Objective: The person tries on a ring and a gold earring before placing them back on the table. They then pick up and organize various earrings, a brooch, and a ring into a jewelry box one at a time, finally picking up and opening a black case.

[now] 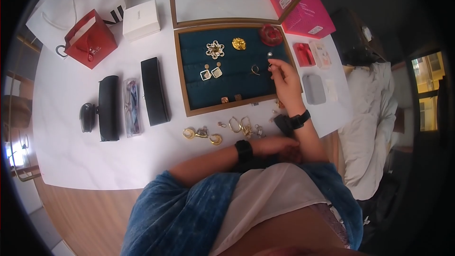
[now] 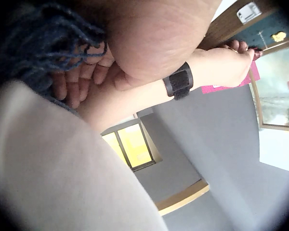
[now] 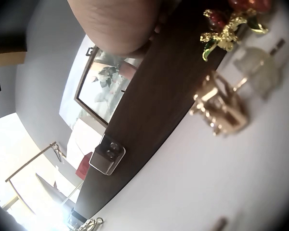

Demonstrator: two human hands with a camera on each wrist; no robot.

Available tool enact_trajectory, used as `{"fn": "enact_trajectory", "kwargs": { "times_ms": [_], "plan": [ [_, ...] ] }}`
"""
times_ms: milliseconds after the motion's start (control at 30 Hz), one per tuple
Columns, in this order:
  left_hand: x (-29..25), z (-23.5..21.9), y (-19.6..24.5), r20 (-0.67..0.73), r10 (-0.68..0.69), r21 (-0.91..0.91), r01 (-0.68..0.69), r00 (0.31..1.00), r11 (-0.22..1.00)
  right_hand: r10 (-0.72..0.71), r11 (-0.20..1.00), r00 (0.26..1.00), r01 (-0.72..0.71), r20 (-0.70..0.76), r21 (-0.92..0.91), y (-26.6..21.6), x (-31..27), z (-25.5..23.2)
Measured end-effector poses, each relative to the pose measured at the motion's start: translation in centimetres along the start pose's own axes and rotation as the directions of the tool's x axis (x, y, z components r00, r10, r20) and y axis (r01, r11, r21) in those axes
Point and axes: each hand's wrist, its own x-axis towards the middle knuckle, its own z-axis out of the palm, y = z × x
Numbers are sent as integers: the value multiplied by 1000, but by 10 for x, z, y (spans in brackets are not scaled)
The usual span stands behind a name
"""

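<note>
Over the right side of a wooden-framed jewelry case (image 1: 181, 73) with a dark teal lining, my right hand (image 1: 287, 85) pinches a small earring (image 1: 270, 68), mostly hidden by the fingertips. A pearl (image 1: 269, 54) lies just beyond them. To their left on the lining are a hoop earring (image 1: 255, 70), a flower brooch (image 1: 215, 50), a gold brooch (image 1: 239, 43) and square drop earrings (image 1: 216, 72). My left hand (image 1: 277, 147) lies by my right forearm, its fingers (image 2: 86, 74) loosely bent beneath it in the left wrist view.
Gold hoops (image 1: 245, 125) and other earrings lie before the case; a gold stud (image 3: 221, 108) shows close up. The glass lid (image 1: 227, 0) stands raised. Glasses cases (image 1: 109, 106) and a red bag (image 1: 90, 40) are left; a pink box (image 1: 303, 12) and grey case (image 1: 313, 89) right.
</note>
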Motion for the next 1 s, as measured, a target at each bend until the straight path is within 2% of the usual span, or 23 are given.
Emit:
{"fn": "enact_trajectory", "kwargs": {
  "times_ms": [133, 233, 333, 433, 633, 733, 833, 1000],
  "plan": [
    [2, -2, -2, 18, 7, 35, -7, 1000, 999, -69, 996, 996, 71, 49, -46, -12, 0, -4],
    [-1, 1, 1, 3, -1, 66, 1, 1000, 998, -65, 995, 996, 70, 69, -72, -8, -1, -5],
    [2, -2, -4, 9, 4, 92, -5, 1000, 996, 1, 999, 998, 2, 68, -42, -8, -7, -5],
    [4, -3, -6, 14, -3, 79, 2, 1000, 997, 75, 990, 994, -65, 74, -125, -16, -9, -7],
    [2, -2, -4, 25, -6, 107, 4, 1000, 994, -29, 936, 997, 52, 71, -347, -24, -8, -8],
    [3, -2, -3, 27, -3, 98, 1, 1000, 995, -10, 932, 997, 39, 82, -359, -26, -5, -7],
    [4, -4, -6, 32, 16, 89, -19, 999, 996, 27, 942, 997, 0, 75, -336, -18, -4, -6],
    [6, -5, -6, 22, 13, 74, -15, 1000, 997, 194, 953, 977, -165, 91, -256, -14, 0, -9]
  ]
}}
